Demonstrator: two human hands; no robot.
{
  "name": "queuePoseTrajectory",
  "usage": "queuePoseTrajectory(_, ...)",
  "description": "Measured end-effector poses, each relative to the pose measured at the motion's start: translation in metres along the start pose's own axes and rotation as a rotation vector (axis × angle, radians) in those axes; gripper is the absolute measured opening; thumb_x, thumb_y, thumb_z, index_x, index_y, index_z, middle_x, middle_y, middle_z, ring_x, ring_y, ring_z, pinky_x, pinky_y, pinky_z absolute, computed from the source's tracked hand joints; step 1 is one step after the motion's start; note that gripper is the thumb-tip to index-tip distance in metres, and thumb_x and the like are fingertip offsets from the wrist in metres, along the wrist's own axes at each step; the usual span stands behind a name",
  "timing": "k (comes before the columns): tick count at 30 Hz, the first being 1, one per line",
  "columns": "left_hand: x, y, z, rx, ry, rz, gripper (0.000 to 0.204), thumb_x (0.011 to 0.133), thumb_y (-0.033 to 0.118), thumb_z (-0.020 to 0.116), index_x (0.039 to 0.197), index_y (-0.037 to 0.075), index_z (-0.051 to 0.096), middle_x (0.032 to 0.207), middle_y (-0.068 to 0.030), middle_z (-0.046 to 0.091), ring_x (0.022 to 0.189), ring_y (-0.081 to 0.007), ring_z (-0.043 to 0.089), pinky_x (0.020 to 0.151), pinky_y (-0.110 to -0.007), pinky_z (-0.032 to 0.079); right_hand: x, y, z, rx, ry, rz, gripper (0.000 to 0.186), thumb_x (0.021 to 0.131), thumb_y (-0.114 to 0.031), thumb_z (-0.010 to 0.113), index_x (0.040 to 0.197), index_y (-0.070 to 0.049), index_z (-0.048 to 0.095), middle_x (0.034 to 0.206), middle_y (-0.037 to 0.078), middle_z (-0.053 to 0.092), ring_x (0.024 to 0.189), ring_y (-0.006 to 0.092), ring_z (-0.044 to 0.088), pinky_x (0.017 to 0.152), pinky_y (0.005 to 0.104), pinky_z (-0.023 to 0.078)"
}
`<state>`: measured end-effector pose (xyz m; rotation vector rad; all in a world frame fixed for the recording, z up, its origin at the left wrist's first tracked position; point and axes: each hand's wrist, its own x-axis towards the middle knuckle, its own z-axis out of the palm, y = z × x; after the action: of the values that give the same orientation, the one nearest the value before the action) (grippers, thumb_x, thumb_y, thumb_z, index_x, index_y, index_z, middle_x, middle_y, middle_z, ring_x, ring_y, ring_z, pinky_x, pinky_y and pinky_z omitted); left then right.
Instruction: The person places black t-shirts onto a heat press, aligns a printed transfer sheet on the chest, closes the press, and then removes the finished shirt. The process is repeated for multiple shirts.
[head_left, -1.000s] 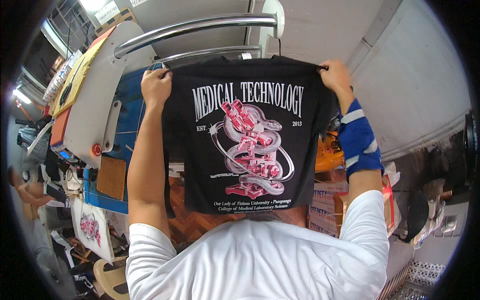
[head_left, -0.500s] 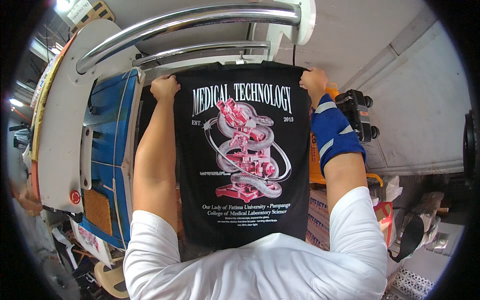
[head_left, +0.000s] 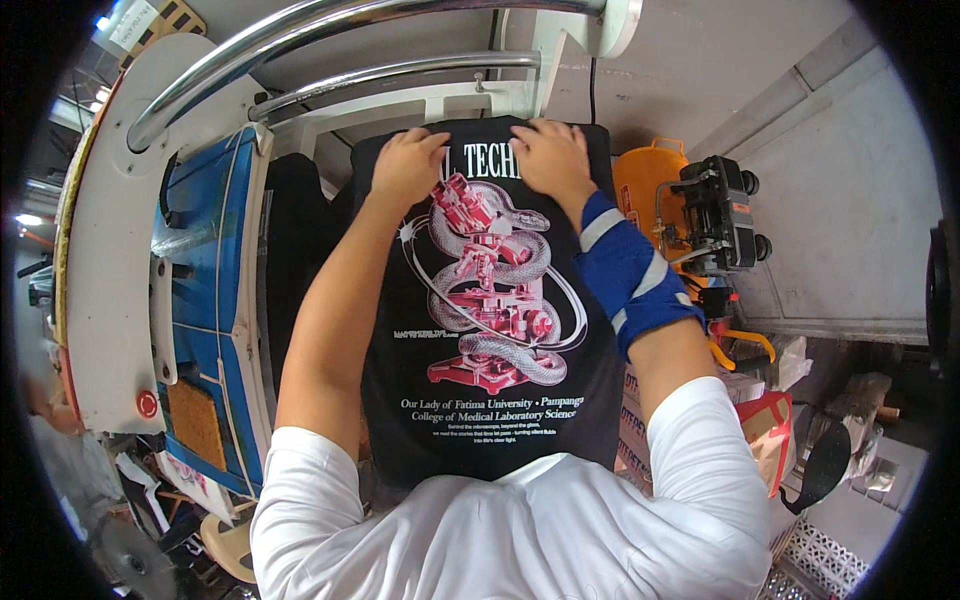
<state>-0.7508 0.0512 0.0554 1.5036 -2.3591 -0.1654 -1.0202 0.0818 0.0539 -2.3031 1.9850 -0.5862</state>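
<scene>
A black T-shirt (head_left: 400, 360) lies spread in front of me, draped over a flat support with a rounded far end. On it is a pink microscope print (head_left: 495, 290) with a grey snake coiled round it, and white lettering above and below. My left hand (head_left: 410, 165) rests on the upper left of the shirt, fingers stretched over the cloth and covering some of the lettering. Opposite it, my right hand (head_left: 555, 155) touches the upper right, fingers spread near the far edge. A blue sleeve with pale stripes (head_left: 637, 275) wraps my right forearm.
Chrome bars (head_left: 400, 75) cross above the far end of the shirt. A machine with a white side panel (head_left: 110, 240) and blue panels (head_left: 205, 300) stands left. At right are an orange tank (head_left: 645, 180), a black motor unit (head_left: 728, 215) and a red-and-tan bag (head_left: 768, 435).
Both hands have let go of the shirt's upper corners and moved inward onto its upper front. The shirt now lies over the support instead of being held up by its corners.
</scene>
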Motion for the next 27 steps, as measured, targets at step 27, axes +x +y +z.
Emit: queuePoseTrajectory(27,-0.013,0.041,0.009,0.116,0.085,0.012,0.05,0.106,0.035,0.053,0.147,0.006,0.055,0.152,-0.0171,0.055,0.144,-0.0383,0.048,0.12,-0.058,0.036,-0.014,-0.031,0.008,-0.081,-0.004,-0.051,0.059,0.101,-0.041,0.052,0.151,-0.009,0.053,0.157,0.014,0.051,0.15,0.0378,0.04,0.121,0.0688,0.024)
